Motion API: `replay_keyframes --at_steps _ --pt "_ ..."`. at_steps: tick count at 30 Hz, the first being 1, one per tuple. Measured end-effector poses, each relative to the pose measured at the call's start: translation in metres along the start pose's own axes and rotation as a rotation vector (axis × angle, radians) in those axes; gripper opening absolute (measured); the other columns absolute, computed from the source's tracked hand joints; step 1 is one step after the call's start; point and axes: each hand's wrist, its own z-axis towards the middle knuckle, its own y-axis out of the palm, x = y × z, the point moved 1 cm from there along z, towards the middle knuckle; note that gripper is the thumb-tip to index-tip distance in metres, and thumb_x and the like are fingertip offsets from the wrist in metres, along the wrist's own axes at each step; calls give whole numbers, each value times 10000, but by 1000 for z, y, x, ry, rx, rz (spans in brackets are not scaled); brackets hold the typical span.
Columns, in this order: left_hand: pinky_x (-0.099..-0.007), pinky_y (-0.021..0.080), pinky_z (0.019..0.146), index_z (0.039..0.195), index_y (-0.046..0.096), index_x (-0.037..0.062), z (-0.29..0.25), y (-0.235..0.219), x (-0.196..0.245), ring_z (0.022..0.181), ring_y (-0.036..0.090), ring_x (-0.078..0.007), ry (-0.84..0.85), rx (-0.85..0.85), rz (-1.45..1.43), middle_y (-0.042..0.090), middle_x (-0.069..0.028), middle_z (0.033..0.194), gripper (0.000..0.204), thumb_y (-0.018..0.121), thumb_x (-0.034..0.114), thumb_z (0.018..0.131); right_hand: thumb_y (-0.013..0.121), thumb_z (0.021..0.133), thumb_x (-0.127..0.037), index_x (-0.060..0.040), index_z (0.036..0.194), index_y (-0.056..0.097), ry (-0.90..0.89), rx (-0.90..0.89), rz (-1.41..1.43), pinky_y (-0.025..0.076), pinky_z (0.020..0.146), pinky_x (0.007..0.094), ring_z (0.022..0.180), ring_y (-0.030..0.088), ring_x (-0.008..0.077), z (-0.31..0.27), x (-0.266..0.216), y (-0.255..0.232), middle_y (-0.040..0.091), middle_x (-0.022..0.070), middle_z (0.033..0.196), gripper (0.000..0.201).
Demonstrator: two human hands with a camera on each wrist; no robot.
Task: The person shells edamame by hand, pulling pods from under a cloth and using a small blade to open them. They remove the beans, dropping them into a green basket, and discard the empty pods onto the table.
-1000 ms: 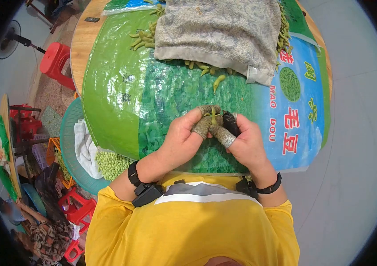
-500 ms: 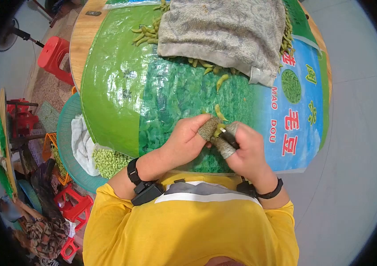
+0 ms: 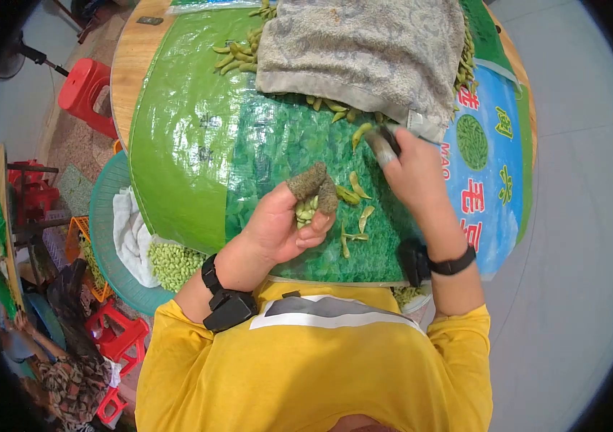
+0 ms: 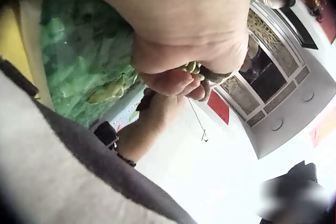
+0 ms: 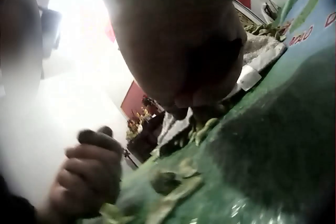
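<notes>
Head view shows the left hand (image 3: 274, 227), its fingertips wrapped in grey-brown cloth, curled round shelled pale-green beans (image 3: 306, 211), and the right hand (image 3: 422, 169) at a curved green pod (image 3: 357, 137) by the grey patterned towel (image 3: 364, 54). Left wrist view shows the beans between palm and bent fingers. Right wrist view is too dark to tell whether the right fingers pinch the pod.

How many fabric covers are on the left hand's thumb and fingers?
2. On the left hand, a thumb cover and a forefinger cover, either side of the beans. No others show, though curled fingers may hide some.
</notes>
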Motion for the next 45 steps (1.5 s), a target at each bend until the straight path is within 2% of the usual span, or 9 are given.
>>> replay_keyframes --at_steps 8,11,13,16,20,28,30,38,45 --pt "-190 274 373 1040 553 27 0 14 4 452 382 -79 27 214 233 556 -49 741 221 500 194 904 680 719 -231 5 745 533 112 -82 -115 472 639 462 710 591 407 13 -3 11 604 240 720 279" --pt "-185 259 380 1064 546 25 3 12 2 457 372 -69 70 262 151 540 -34 742 221 494 161 897 691 700 -224 9 794 556 165 -150 -31 488 642 404 663 613 337 -4 2 2 620 196 703 286" --pt "-177 239 387 1059 546 33 4 9 2 474 373 -55 71 289 247 512 -8 704 216 485 170 905 696 715 -163 13 879 579 313 -284 474 487 652 312 662 597 174 -18 -1 -8 627 99 726 267" --pt "-179 223 388 1031 562 48 6 20 -4 499 375 -38 -12 349 434 472 28 659 196 496 188 911 678 744 -90 -1 950 591 340 -307 800 465 670 244 725 531 68 -35 -15 -20 612 18 799 241" --pt "-185 249 412 984 590 60 7 32 -7 531 383 -24 -114 314 727 466 59 650 164 519 187 908 661 774 -58 -24 991 593 125 -179 815 467 701 233 770 538 61 -51 -18 -10 614 -2 841 230" --pt "-212 416 605 963 625 23 2 38 -9 695 488 -40 82 319 1043 584 37 772 157 542 129 884 554 857 -41 31 1196 495 28 -162 562 478 790 262 895 605 142 -73 -18 -13 630 99 989 352" --pt "-224 432 633 969 625 17 1 39 -9 719 502 -47 93 316 1081 600 24 793 161 541 119 877 563 817 -83 10 1185 489 -78 -93 422 492 736 378 867 613 359 -78 -21 -18 605 218 927 386" --pt "-256 457 651 956 620 6 0 37 -13 725 544 -82 152 338 1267 633 -40 796 162 525 92 857 562 797 -81 -16 1226 460 11 -301 530 489 705 406 858 590 412 -85 -25 -24 604 238 936 446" --pt "-304 470 621 939 610 14 0 28 -16 682 609 -216 353 304 1490 620 -143 774 166 552 94 806 545 789 -61 -41 1248 453 157 -442 657 482 720 420 885 571 427 -84 -27 -30 603 246 925 469"
